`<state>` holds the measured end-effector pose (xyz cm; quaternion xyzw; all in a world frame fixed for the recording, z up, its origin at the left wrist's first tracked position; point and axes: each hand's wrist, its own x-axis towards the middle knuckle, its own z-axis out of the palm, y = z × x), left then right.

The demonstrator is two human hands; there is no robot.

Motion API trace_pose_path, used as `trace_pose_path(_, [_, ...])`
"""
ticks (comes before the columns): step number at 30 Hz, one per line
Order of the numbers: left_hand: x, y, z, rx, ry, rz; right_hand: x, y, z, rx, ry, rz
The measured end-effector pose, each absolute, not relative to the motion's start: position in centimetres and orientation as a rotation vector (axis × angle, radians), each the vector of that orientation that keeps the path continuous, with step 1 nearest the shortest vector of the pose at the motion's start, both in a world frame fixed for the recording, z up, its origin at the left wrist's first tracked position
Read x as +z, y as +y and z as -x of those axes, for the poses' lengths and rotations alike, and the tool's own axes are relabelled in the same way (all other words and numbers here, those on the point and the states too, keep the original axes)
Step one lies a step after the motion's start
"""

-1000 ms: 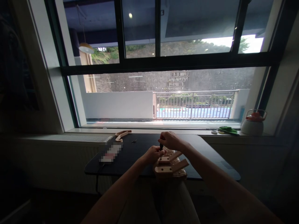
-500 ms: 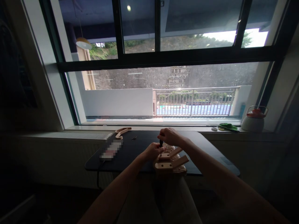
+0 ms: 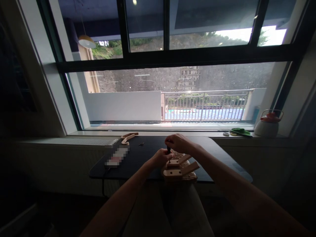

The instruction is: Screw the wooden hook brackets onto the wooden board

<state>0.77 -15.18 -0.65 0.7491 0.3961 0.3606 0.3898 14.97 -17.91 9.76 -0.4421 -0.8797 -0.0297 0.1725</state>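
My right hand [image 3: 179, 143] is closed over the top of a dark-handled screwdriver [image 3: 169, 149], which stands nearly upright. Lower down, the fingers of my left hand [image 3: 159, 157] pinch around the same screwdriver, close to its shaft. Its tip points down at the farther wooden hook [image 3: 184, 159], though I cannot make out the screw itself. A nearer wooden hook [image 3: 173, 173] with two dark holes lies alongside. Both pieces rest on a rough-surfaced wooden board [image 3: 191, 178] at the table's front edge, above my knees.
On the dark table [image 3: 143, 164], loose curved wooden hooks [image 3: 128, 139] lie at the back left, near some small screws [image 3: 141, 144]. A blurred-out item [image 3: 117, 157] with a cord sits at the left. The windowsill holds a jug [image 3: 268, 125], a green cloth [image 3: 240, 132] and tape rolls [image 3: 226, 134].
The view has shifted slightly. Both hands stay on the screwdriver over the farther hook, with the right hand's fingers turned a little around the handle's top.
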Motion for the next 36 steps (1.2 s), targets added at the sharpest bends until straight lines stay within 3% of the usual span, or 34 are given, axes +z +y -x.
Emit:
trace_pose_path(20, [-0.5, -15.0, -0.8, 0.872, 0.992, -1.946, 9.3, -16.9, -15.2, -0.018, -2.469, 1.331])
trace_pose_path(27, [0.7, -16.9, 1.0, 0.918, 0.843, -1.847, 7.7, -16.8, -16.9, 0.304, -2.259, 1.398])
trace_pose_path(31, [-1.4, -19.3, 3.9, 1.064, 1.106, -1.795, 7.0, -17.6, -20.5, 0.484, -2.009, 1.369])
trace_pose_path(36, [-3.8, -24.0, 4.5, 0.989, 1.386, -2.080, 3.7, -18.0, -23.6, 0.698, -1.685, 1.335])
